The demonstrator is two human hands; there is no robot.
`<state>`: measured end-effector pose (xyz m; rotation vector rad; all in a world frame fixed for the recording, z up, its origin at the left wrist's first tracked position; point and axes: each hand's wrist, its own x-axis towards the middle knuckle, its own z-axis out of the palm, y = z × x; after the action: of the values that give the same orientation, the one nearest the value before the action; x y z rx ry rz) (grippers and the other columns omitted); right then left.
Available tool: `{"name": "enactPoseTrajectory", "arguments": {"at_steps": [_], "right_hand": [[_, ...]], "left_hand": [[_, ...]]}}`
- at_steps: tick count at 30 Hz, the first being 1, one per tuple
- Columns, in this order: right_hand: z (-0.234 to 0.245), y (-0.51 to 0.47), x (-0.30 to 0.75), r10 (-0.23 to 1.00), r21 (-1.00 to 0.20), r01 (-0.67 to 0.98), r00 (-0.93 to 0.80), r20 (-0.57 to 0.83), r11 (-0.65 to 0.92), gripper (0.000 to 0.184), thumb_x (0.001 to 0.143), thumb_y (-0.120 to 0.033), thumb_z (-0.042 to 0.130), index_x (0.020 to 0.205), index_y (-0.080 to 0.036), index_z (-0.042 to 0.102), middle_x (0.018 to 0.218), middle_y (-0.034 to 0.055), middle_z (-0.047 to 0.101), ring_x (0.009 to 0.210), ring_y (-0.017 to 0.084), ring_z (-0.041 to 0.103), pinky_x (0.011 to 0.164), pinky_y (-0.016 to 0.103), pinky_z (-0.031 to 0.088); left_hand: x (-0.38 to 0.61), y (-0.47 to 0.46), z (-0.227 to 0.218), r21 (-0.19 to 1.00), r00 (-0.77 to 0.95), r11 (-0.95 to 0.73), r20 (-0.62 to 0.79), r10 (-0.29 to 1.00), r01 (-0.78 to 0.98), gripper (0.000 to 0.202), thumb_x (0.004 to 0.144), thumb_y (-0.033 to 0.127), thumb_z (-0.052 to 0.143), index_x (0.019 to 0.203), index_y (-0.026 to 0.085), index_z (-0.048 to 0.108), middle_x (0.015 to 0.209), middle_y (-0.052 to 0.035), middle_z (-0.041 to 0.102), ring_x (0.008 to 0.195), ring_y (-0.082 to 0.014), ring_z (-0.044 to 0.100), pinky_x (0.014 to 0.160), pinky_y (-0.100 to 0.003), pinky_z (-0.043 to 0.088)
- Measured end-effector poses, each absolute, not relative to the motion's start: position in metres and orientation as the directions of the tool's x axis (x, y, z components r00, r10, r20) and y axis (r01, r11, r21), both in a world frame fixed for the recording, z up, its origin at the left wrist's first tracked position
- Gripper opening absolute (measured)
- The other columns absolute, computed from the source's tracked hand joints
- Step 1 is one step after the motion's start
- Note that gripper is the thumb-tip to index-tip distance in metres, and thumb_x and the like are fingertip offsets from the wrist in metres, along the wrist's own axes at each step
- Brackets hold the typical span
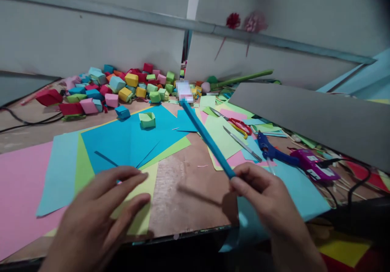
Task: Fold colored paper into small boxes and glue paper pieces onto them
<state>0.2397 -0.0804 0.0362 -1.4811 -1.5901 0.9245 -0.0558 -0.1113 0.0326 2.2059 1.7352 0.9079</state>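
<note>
A long, narrow blue paper strip (209,140) is pinched at its lower end by my right hand (263,195). It slants up and to the left above the table, its far end near a blurred pale patch. My left hand (105,207) hovers over the near left of the table, thumb and fingers apart, with nothing between them. Beneath and beyond it lie blue paper sheets (109,142). A small light-green folded paper box (147,120) with an open top rests on the blue paper.
Several coloured folded paper boxes (116,84) are heaped at the back left. To the right lie red-handled scissors (240,126), a craft knife (242,143) and a blue glue gun (277,152) beside a purple box (315,165). A grey board (310,121) juts in at right.
</note>
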Motion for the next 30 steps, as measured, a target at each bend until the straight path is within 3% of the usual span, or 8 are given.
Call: {"name": "enactPoseTrajectory", "arguments": {"at_steps": [2,4,6,9,13,17,22,30], "right_hand": [[0.030,-0.088,0.214,0.993,-0.974,0.221,-0.086,-0.076,-0.056,0.014,0.083,-0.032,0.062,0.080,-0.020,0.055,0.063,-0.0024,0.061,0.052,0.012,0.058,0.048,0.022,0.045],[0.023,-0.095,0.188,0.974,-0.987,0.082,-0.166,-0.152,-0.140,0.016,0.081,-0.030,0.065,0.084,-0.020,0.054,0.061,-0.0039,0.060,0.050,0.011,0.058,0.047,0.020,0.045],[0.019,-0.101,0.171,0.958,-0.987,0.034,-0.236,-0.160,-0.156,0.017,0.079,-0.027,0.067,0.081,-0.019,0.052,0.062,-0.0042,0.059,0.055,0.010,0.059,0.049,0.019,0.045],[0.016,-0.105,0.168,0.947,-0.997,0.025,-0.311,-0.075,-0.071,0.009,0.087,-0.025,0.060,0.083,-0.019,0.055,0.070,-0.0013,0.064,0.064,0.010,0.062,0.057,0.018,0.049],[0.014,-0.103,0.182,0.908,-0.955,0.100,-0.350,0.230,0.280,0.020,0.093,-0.015,0.048,0.102,-0.023,0.063,0.084,0.0011,0.069,0.076,0.012,0.066,0.069,0.022,0.054],[0.014,-0.099,0.183,0.798,-0.838,0.148,-0.428,0.425,0.526,0.026,0.085,-0.005,0.052,0.096,-0.023,0.069,0.087,0.0037,0.070,0.081,0.016,0.067,0.070,0.026,0.056],[0.013,-0.098,0.179,0.802,-0.809,0.193,-0.382,0.459,0.555,0.025,0.083,-0.004,0.055,0.092,-0.021,0.071,0.083,0.0039,0.069,0.077,0.015,0.067,0.066,0.026,0.056],[0.012,-0.098,0.175,0.807,-0.819,0.188,-0.390,0.444,0.542,0.023,0.083,-0.005,0.056,0.093,-0.020,0.069,0.082,0.0038,0.068,0.077,0.015,0.066,0.066,0.026,0.055]], "left_hand": [[-0.033,-0.108,0.032,0.808,0.158,-0.213,0.150,0.976,0.549,0.031,0.086,0.046,0.058,0.108,0.027,0.068,0.105,-0.0061,0.068,0.088,-0.0234,0.064,0.071,-0.034,0.052],[-0.010,-0.102,0.029,0.961,0.184,0.026,-0.080,0.980,0.275,0.040,0.078,0.047,0.067,0.109,0.022,0.066,0.086,-0.0045,0.070,0.070,-0.0194,0.064,0.060,-0.029,0.051],[0.005,-0.097,0.026,0.964,0.105,0.246,-0.256,0.961,0.099,0.030,0.078,0.044,0.068,0.091,0.018,0.068,0.069,-0.0013,0.066,0.056,-0.0136,0.057,0.052,-0.023,0.045],[0.008,-0.093,0.022,0.914,0.076,0.390,-0.383,0.921,-0.117,0.029,0.075,0.043,0.071,0.078,0.016,0.063,0.054,0.0038,0.057,0.049,-0.0085,0.049,0.048,-0.018,0.037],[0.000,-0.092,0.023,0.887,0.076,0.438,-0.431,0.899,-0.149,0.031,0.074,0.043,0.074,0.084,0.015,0.064,0.056,0.0048,0.057,0.048,-0.0060,0.046,0.049,-0.017,0.034],[0.002,-0.091,0.024,0.862,0.093,0.462,-0.453,0.887,-0.207,0.033,0.070,0.042,0.077,0.085,0.015,0.064,0.055,0.0057,0.056,0.047,-0.0051,0.044,0.047,-0.016,0.033],[0.008,-0.096,0.024,0.821,0.162,0.426,-0.394,0.904,-0.380,0.041,0.062,0.032,0.084,0.094,0.017,0.064,0.075,0.0021,0.061,0.065,-0.0096,0.057,0.061,-0.020,0.044],[0.005,-0.103,0.019,0.820,0.208,0.464,-0.416,0.885,-0.335,0.036,0.068,0.032,0.080,0.095,0.018,0.061,0.064,0.0057,0.056,0.047,-0.0041,0.046,0.045,-0.016,0.036]]}}
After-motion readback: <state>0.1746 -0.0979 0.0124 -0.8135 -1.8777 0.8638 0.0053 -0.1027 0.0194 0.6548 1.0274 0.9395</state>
